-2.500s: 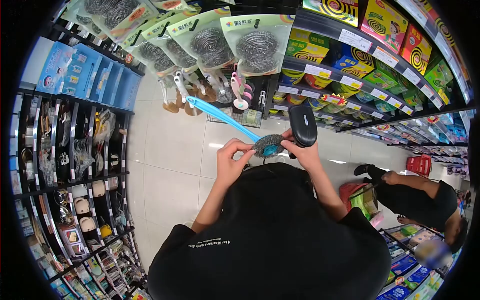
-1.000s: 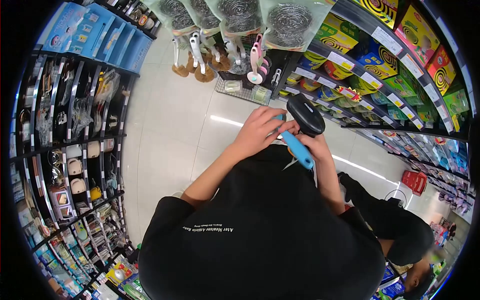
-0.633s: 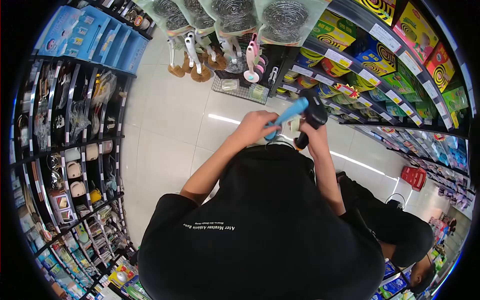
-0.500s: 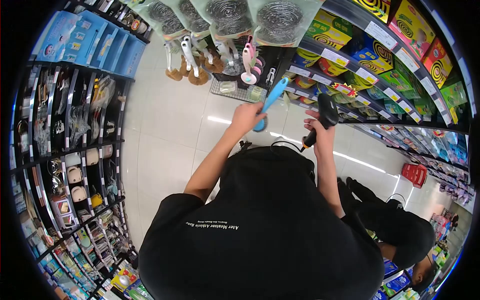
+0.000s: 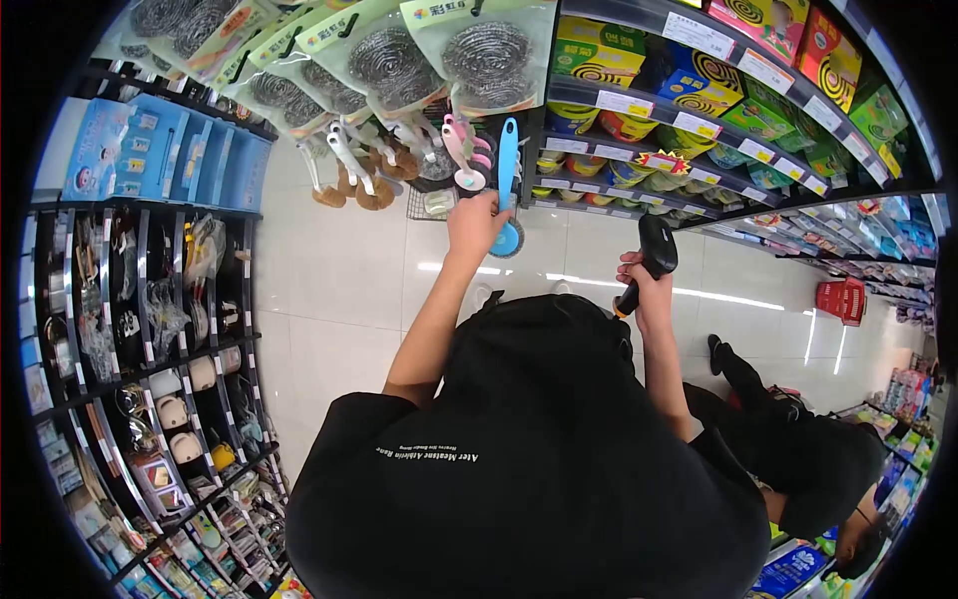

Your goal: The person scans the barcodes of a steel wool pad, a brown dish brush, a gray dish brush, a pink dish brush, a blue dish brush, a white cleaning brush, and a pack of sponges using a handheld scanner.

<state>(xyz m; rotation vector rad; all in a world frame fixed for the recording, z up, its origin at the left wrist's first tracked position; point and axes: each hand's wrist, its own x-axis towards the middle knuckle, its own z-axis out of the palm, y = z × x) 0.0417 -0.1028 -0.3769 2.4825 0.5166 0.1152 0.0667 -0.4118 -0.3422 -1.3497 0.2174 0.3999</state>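
Observation:
A light-blue long-handled scrub brush (image 5: pixel 509 155) is in my left hand (image 5: pixel 473 228). Its handle points away from me, and its round head lies close beside the fingers. Just beyond the hand hang pink-and-white brushes (image 5: pixel 464 152) and white-handled brushes with brown heads (image 5: pixel 349 160). My right hand (image 5: pixel 651 288) grips a black handheld barcode scanner (image 5: pixel 657 245) by its handle, with the scanner's head facing away from my body. Fingers of both hands are closed round what they hold.
Packs of steel-wool scourers (image 5: pixel 489 60) hang ahead. Shelves of boxed coils (image 5: pixel 599 50) stand to the right, utensil racks (image 5: pixel 150 299) to the left. A co-worker in black (image 5: pixel 798 449) bends at lower right. A red basket (image 5: pixel 841 299) sits on the tiled floor (image 5: pixel 329 270).
The brush has moved toward the hanging brushes and turned, so its handle points more straight ahead and its round head shows. The scanner hand has shifted slightly. The whole view has shifted.

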